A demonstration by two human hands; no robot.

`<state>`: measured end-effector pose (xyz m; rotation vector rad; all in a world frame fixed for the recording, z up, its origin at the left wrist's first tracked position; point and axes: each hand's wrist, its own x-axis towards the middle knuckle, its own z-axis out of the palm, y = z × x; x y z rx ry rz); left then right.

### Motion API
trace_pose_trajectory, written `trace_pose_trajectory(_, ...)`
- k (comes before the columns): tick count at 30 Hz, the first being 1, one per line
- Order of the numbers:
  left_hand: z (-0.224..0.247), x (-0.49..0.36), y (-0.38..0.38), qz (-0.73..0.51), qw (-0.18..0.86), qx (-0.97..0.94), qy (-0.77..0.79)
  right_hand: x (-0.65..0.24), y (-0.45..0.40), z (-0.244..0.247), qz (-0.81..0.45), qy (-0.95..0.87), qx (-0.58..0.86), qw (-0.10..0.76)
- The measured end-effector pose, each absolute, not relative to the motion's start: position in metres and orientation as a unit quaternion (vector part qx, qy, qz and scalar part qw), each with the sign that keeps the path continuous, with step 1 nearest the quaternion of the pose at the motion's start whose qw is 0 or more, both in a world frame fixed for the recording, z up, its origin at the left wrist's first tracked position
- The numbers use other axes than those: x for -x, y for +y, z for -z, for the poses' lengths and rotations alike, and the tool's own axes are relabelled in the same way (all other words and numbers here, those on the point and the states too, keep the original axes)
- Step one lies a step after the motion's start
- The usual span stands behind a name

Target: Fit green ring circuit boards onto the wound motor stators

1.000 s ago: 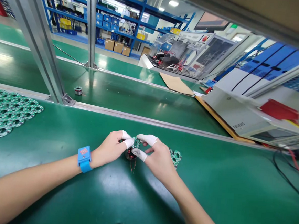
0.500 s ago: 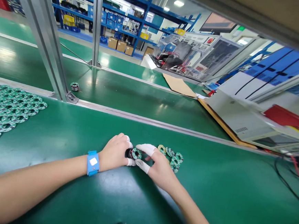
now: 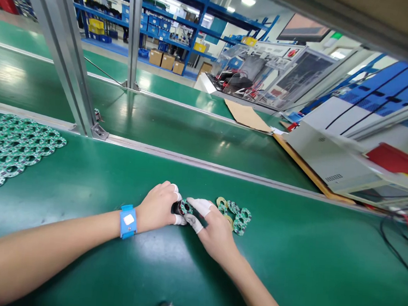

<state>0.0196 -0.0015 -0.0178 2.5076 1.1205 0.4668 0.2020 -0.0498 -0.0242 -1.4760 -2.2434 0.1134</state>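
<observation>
Two hands (image 3: 180,211) around one motor (image 3: 182,208).

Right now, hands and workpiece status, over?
Left hand gripping dark part; right hand at its green ring; loose rings beside right hand.

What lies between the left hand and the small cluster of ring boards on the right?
In the head view, a dark round part with a green ring board at its end, then the right hand.
</observation>
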Motion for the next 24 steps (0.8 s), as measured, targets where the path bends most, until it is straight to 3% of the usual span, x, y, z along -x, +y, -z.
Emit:
trace_pose_trajectory(4,0.019,-0.019,-0.001,-0.162,0.176,-0.888,0.393,-0.197,-0.051,0.023,-0.063,-0.799,0.554,0.225)
trace_pose_trajectory(16,-0.002,-0.012,-0.006,-0.170,0.198,-0.887,0.381,-0.197,-0.043,0.018,-0.281,-0.748,0.531,0.282)
trace_pose_trajectory(24,0.001,-0.017,-0.021,-0.104,0.067,-0.953,0.275,-0.205,-0.041,0.018,-0.381,-0.723,0.501,0.283)
